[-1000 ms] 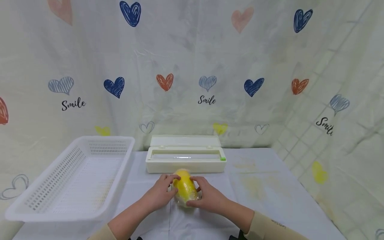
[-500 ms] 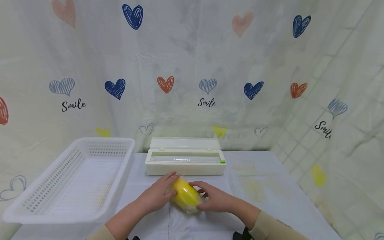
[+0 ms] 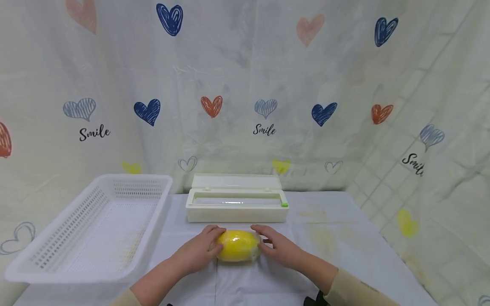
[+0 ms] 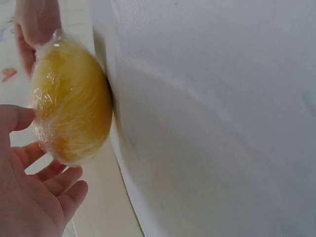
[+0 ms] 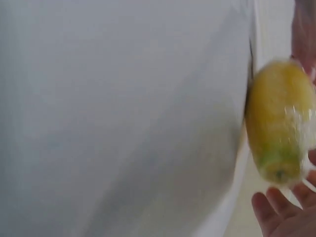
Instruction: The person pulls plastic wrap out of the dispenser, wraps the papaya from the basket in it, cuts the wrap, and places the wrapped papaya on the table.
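Observation:
A yellow melon (image 3: 238, 245) wrapped in shiny cling film lies sideways on the white-covered table, near its front middle. My left hand (image 3: 199, 251) holds its left end, thumb on the near side and fingers at the far side. At the opposite end, my right hand (image 3: 282, 248) holds it between thumb and fingers. Wrinkled film covers the melon (image 4: 74, 101) in the left wrist view. A greenish stem end of the melon (image 5: 279, 121) faces the right fingers in the right wrist view.
Just behind the melon stands a white cling film dispenser (image 3: 237, 215), its lid (image 3: 236, 182) raised and a green slider (image 3: 284, 204) at its right. A white perforated basket (image 3: 72, 277) occupies the left side. A heart-printed curtain (image 3: 237, 63) hangs behind the table.
The melon has turned from pointing away from me to lying crosswise. Both hands have shifted round it to its left and right ends.

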`<state>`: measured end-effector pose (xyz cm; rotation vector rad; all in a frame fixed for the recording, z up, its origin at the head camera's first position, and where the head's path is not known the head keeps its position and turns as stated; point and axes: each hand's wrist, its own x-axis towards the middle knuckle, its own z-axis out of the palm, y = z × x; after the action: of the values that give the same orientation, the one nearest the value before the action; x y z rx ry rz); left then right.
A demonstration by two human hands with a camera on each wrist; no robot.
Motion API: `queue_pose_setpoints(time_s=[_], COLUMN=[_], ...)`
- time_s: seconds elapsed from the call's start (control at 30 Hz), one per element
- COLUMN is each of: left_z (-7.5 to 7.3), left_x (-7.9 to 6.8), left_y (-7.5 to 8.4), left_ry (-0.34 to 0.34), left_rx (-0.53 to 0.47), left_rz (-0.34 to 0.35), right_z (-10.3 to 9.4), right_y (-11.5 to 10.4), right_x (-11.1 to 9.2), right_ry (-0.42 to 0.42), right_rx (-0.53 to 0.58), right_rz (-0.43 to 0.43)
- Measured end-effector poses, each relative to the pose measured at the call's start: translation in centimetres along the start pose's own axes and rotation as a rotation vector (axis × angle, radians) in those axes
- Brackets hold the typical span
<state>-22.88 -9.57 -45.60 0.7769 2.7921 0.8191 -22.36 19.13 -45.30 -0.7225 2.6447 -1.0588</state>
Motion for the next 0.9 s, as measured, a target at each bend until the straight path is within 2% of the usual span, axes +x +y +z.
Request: queue_pose_setpoints(time_s=[0.17,0.33,0.5,0.73,0.9], left_z=[0.6,1.0,1.2,1.6,1.5], left_x=[-0.1,0.2,0.3,0.6,0.7], left_y=[0.1,0.5,1.1,1.4,1.7], left_ry=[0.018,-0.008,-0.055,-0.086,-0.090], left_rx=[-0.042,-0.058,-0.052,-0.049,-0.023], left_rz=[0.014,0.044,0.007,-0.013,-0.027], right_z=[1.3,2.1,2.6,3.3,3.5], right_y=[-1.3,-1.7,-1.7,-2.0,-2.1], right_x=[-0.5,0.1,1.0,1.4,1.6], right_ry=[-0.032,-0.038,-0.039,0.008,0.019], right_rx=[-0.136,-0.298,-0.372,-0.515,-0.528], right_rz=[0.043,0.067,0.121,0.124,0.141])
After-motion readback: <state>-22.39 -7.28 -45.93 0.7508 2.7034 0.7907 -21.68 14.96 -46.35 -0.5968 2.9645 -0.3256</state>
